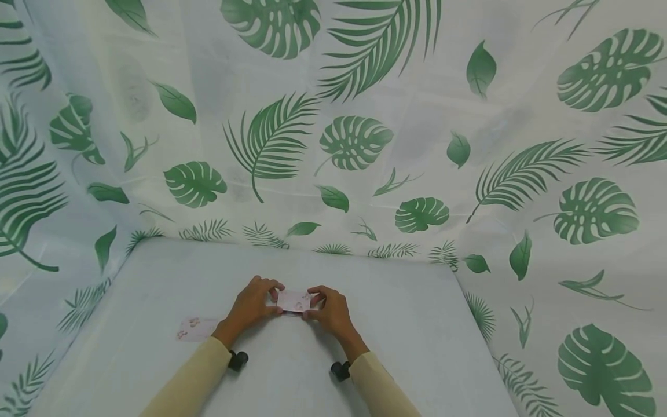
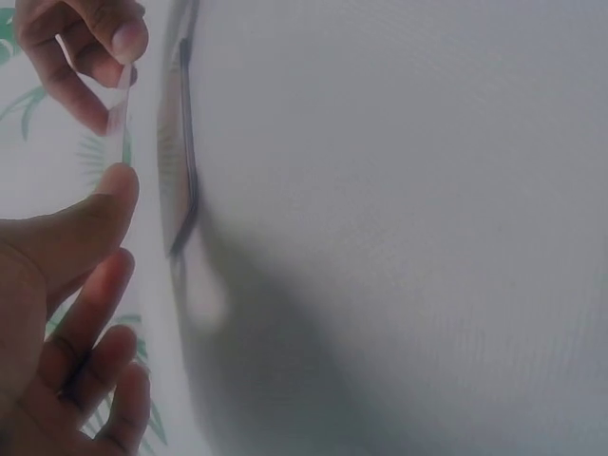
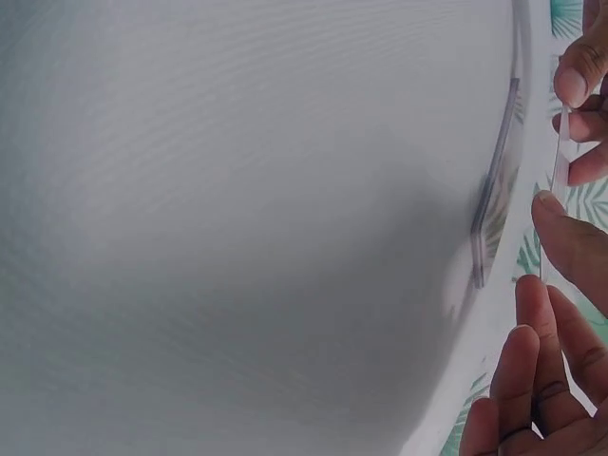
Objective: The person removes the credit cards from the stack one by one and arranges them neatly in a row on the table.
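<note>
A thin pale pink card with a floral print [image 1: 293, 301] is held level over the table by both hands. My left hand [image 1: 255, 304] pinches its left end between thumb and fingers, while the right hand [image 1: 332, 311] pinches the right end. Seen edge-on, the card [image 2: 121, 123] is a thin strip in the left wrist view, and the card [image 3: 560, 161] looks much the same in the right wrist view. Beneath it, apart from it, lies a flat glossy thing with a dark edge [image 2: 186, 142]; its kind I cannot tell. The card mostly covers it in the head view.
Left of the left forearm, a second pink floral piece [image 1: 194, 329] lies flat on the white table [image 1: 396, 330], partly behind the wrist. Leaf-printed sheeting [image 1: 292, 145] hangs round the table's back and sides. Each wrist wears a small black camera [image 1: 238, 360].
</note>
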Action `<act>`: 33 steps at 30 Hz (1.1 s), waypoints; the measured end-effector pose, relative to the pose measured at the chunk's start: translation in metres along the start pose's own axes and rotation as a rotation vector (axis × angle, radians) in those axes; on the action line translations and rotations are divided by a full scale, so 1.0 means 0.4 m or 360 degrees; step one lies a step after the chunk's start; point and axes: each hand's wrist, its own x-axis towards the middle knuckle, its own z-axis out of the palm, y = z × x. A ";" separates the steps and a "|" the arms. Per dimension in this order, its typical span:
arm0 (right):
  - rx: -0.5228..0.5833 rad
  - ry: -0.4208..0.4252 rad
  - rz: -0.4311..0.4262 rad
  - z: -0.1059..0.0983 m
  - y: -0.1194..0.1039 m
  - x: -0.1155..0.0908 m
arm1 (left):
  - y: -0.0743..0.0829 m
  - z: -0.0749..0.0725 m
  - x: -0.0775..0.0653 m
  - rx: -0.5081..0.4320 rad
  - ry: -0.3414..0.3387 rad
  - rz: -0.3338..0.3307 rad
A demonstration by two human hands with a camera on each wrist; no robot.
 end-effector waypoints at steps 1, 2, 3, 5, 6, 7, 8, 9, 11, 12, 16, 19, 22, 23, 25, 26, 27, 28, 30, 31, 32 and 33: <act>0.0003 0.0001 -0.0009 -0.001 -0.002 -0.001 | 0.001 -0.002 -0.001 -0.0001 0.0007 0.0006; 0.0007 0.0003 -0.0012 -0.003 -0.005 -0.002 | 0.001 -0.004 -0.002 0.0001 0.0012 0.0011; 0.0010 0.0003 -0.0018 -0.004 -0.007 -0.003 | 0.002 -0.007 -0.004 0.0001 0.0014 0.0010; 0.0026 0.0003 -0.0034 -0.006 -0.013 -0.004 | 0.002 -0.011 -0.007 0.0009 0.0020 0.0009; 0.0035 0.0004 -0.0036 -0.007 -0.016 -0.006 | 0.001 -0.014 -0.009 0.0011 0.0023 0.0007; 0.0043 0.0005 -0.0040 -0.008 -0.019 -0.007 | 0.001 -0.017 -0.011 0.0014 0.0024 0.0004; 0.0047 0.0007 -0.0046 -0.008 -0.022 -0.007 | 0.001 -0.020 -0.014 0.0018 0.0024 0.0001; 0.0049 0.0011 -0.0054 -0.007 -0.024 -0.008 | 0.000 -0.023 -0.016 0.0019 0.0025 0.0000; 0.0057 0.0018 -0.0066 -0.006 -0.028 -0.010 | 0.000 -0.029 -0.021 0.0024 0.0033 0.0003; 0.0061 0.0021 -0.0075 -0.005 -0.030 -0.011 | 0.000 -0.031 -0.023 0.0024 0.0038 0.0007; 0.0082 0.0018 -0.0082 -0.002 -0.039 -0.015 | -0.001 -0.041 -0.030 0.0016 0.0043 0.0005; 0.0087 0.0014 -0.0074 -0.001 -0.049 -0.018 | -0.003 -0.046 -0.033 0.0005 0.0030 -0.0009; 0.0089 0.0005 -0.0050 0.000 -0.058 -0.021 | -0.004 -0.051 -0.037 0.0004 0.0020 -0.0027; 0.0088 0.0006 -0.0056 0.001 -0.059 -0.021 | -0.004 -0.052 -0.037 0.0003 0.0016 -0.0035; 0.0078 0.0001 -0.0050 0.003 -0.061 -0.023 | -0.003 -0.055 -0.040 0.0010 0.0006 -0.0058; 0.0076 -0.0001 -0.0050 0.004 -0.062 -0.024 | -0.003 -0.057 -0.042 0.0014 -0.0002 -0.0072; 0.0072 -0.0004 -0.0051 0.006 -0.062 -0.025 | -0.003 -0.059 -0.045 0.0017 -0.0007 -0.0084; 0.0073 -0.0006 -0.0063 0.007 -0.062 -0.026 | -0.003 -0.061 -0.047 0.0018 -0.0013 -0.0095; 0.0076 -0.0011 -0.0076 0.011 -0.063 -0.028 | -0.003 -0.065 -0.052 0.0026 -0.0021 -0.0113; 0.0080 -0.0014 -0.0082 0.012 -0.064 -0.029 | -0.003 -0.067 -0.055 0.0023 -0.0024 -0.0119; 0.0081 -0.0019 -0.0082 0.014 -0.066 -0.031 | -0.003 -0.069 -0.057 0.0024 -0.0024 -0.0118; 0.0080 -0.0023 -0.0082 0.015 -0.067 -0.032 | -0.004 -0.070 -0.060 0.0026 -0.0023 -0.0117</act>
